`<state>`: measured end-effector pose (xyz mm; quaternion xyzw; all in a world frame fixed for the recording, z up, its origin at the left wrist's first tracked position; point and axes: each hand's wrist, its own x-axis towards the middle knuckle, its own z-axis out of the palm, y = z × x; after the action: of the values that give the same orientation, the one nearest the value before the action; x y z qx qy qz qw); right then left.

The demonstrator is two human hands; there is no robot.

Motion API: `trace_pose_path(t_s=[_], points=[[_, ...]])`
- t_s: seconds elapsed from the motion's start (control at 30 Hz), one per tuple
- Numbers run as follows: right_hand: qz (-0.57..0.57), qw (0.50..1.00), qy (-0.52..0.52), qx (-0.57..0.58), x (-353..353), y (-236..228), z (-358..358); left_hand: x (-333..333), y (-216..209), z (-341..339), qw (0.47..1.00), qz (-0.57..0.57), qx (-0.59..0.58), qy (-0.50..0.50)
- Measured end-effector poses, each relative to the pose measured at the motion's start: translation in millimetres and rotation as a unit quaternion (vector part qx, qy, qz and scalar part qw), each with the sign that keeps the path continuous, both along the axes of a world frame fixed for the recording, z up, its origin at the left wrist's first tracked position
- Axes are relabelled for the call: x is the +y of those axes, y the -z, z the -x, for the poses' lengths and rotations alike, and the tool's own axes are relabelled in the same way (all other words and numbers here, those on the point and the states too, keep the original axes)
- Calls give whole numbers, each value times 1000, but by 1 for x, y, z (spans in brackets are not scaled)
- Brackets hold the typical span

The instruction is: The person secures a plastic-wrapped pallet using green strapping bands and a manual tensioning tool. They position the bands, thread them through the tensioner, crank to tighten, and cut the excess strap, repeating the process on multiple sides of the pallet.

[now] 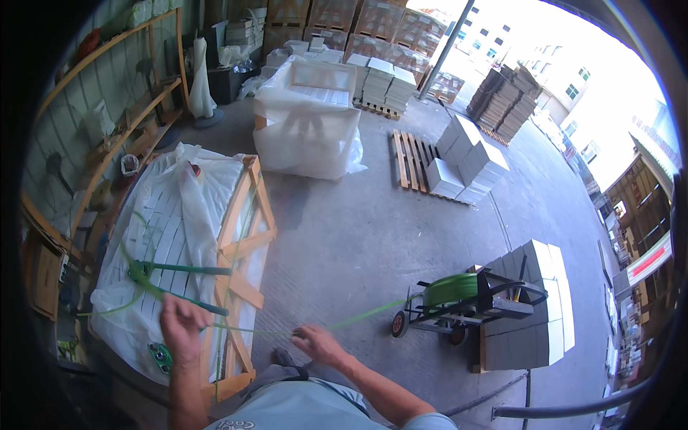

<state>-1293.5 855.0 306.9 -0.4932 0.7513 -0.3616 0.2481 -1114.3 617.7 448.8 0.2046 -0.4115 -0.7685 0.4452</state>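
Observation:
A green strap (364,315) runs from the reel cart across to my hands. My left hand (180,326) is closed around the strap, over the near side of the wood-framed crate (240,247). My right hand (317,344) has its fingers curled at the strap between the crate and the cart; the palm side is hidden. On the crate's crumpled plastic film (208,208) lies a long-handled green tool (190,270), its jaws among loose strap loops. A smaller green metal tool (160,356) rests on the film beside my left forearm.
The wheeled reel cart (451,290) stands to the right, against stacked white boxes (534,315). Farther off are a pallet (412,161) with white boxes and a film-covered crate (308,140). A wooden rack (132,122) lines the left wall. A dark pipe (566,411) crosses the lower right.

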Motion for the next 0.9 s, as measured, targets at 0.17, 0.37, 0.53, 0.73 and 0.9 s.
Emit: trace_pose_path(t_s=[0.17, 0.37, 0.53, 0.73, 0.9], points=[[-117, 990, 10, 72, 57, 61, 70, -84, -41, -38, 993, 39, 49, -103], [-129, 991, -34, 17, 3, 39, 66, -123, -59, -53, 966, -9, 56, -254], [-80, 993, -89, -11, -117, -31, 52, -53, 3, 46, 989, -95, 5, -112], [55, 980, -172, -87, -164, -56, 88, -32, 20, 135, 984, -144, -29, -105], [-146, 959, -224, -95, -91, 37, 196, -128, -43, 84, 956, -25, 16, -292]])
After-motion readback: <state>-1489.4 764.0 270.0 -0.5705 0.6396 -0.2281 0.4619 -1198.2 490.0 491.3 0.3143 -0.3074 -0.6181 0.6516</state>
